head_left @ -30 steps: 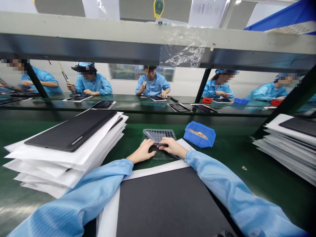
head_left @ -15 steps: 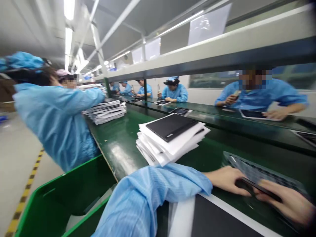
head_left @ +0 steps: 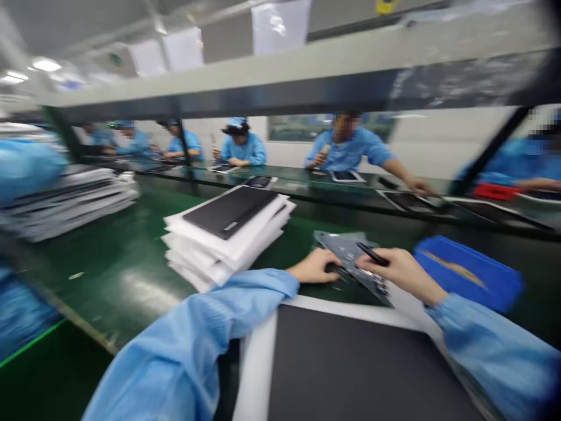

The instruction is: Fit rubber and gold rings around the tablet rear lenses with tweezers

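Note:
My right hand (head_left: pixel 405 272) is closed round a slim black pen-shaped tool (head_left: pixel 372 254), its tip pointing up and left. My left hand (head_left: pixel 316 266) lies just to the left, fingers curled at a small dark thing that blur hides. Beneath both hands is a clear plastic tray (head_left: pixel 346 251) with rows of small pockets and dark bits. Nearest me, a large dark flat panel (head_left: pixel 350 368) rests on a white foam sheet (head_left: pixel 256 374), below my forearms.
A black tablet (head_left: pixel 232 210) tops a stack of white foam sheets (head_left: pixel 193 266). To the right sits a blue bin (head_left: pixel 468 272). Another stack (head_left: pixel 87 199) stands left beside a co-worker's sleeve (head_left: pixel 30 169). A green crate (head_left: pixel 52 374) is at lower left. Several co-workers sit across the bench under a shelf (head_left: pixel 263 93).
The view has swung right, bringing the blue bin into sight. My hands have moved apart; the black tool, earlier between both hands, is now in my right hand.

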Demonstrator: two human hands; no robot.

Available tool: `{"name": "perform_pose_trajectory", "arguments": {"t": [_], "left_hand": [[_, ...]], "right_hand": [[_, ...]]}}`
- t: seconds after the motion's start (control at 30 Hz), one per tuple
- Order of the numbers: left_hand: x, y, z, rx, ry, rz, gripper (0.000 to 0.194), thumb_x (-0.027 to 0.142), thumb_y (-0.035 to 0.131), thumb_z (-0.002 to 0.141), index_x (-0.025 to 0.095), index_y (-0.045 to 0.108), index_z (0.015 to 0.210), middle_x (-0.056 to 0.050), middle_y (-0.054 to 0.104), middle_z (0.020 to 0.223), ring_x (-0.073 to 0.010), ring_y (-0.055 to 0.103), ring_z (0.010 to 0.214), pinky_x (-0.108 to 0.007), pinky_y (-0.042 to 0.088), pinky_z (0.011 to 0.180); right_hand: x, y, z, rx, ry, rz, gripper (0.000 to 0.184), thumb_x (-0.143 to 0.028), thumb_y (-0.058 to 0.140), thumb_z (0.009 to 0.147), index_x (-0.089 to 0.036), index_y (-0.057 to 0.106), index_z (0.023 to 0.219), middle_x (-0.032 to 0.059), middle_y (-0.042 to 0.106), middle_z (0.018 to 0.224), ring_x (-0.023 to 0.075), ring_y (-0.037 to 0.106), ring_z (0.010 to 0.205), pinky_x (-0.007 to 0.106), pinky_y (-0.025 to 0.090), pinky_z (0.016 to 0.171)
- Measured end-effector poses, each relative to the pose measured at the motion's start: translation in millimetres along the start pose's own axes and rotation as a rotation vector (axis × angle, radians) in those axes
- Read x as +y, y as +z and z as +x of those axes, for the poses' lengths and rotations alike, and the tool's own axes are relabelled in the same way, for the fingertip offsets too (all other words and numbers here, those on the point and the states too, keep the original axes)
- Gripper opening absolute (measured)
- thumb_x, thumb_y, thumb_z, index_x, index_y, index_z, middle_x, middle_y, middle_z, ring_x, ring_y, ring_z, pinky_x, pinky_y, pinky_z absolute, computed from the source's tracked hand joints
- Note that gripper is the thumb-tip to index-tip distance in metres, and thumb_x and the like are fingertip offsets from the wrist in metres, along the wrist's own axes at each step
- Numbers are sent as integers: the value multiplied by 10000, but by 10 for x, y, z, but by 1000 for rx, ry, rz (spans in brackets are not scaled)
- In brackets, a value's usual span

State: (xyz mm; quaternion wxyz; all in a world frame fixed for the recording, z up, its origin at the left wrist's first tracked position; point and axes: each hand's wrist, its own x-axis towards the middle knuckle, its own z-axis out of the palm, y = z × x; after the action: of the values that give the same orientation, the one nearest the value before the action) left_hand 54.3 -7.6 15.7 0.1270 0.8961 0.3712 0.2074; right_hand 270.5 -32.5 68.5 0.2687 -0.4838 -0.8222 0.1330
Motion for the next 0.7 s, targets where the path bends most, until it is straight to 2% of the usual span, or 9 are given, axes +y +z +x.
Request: {"name": "perform_pose_trajectory", "arguments": {"t": [0.1,0.2,0.3,0.4,0.5,0.7], "left_hand": [[-10,122,75,22,92,-37,247,321,577,896,150,594,1073,-82,596,1125,-227,552,1073,-451,438,936],[-139,166,120,48,127,-76,245,331,569,849,175,599,1036,-84,606,1085,-230,540,1051,-427,406,960],[-239,184,152,59,139,-100,306,414,506,821,192,599,1011,-80,604,1070,-249,532,1022,-421,399,951],[-273,193,159,47,123,-92,364,487,487,807,206,594,1012,-65,598,1057,-254,528,995,-411,416,919],[-271,189,157,24,104,-54,380,513,468,826,215,582,1031,-41,579,1071,-231,525,983,-381,433,889],[-293,178,159,-4,98,10,422,599,431,851,258,561,1063,23,547,1119,-200,509,1020,-332,427,882]], "right_hand": [[-176,-267,-400,-56,134,100,247,-426,667,702,-188,732,712,23,690,640,201,624,644,279,440,595],[-324,-424,-1034,-33,299,260,191,-366,720,662,-178,731,698,1,661,605,158,578,588,257,414,554],[-524,-410,-1683,29,505,479,152,-315,734,663,-165,720,684,-12,626,576,116,527,536,239,389,526],[-686,-295,-2112,77,682,646,155,-300,737,653,-149,699,659,-13,601,554,95,486,509,231,360,501],[-772,-193,-2289,131,777,746,156,-293,731,640,-148,675,630,-27,556,519,78,432,482,222,311,467],[-820,-107,-2342,237,807,753,99,-239,683,631,-161,631,599,-57,480,477,64,361,451,215,264,431]]}}
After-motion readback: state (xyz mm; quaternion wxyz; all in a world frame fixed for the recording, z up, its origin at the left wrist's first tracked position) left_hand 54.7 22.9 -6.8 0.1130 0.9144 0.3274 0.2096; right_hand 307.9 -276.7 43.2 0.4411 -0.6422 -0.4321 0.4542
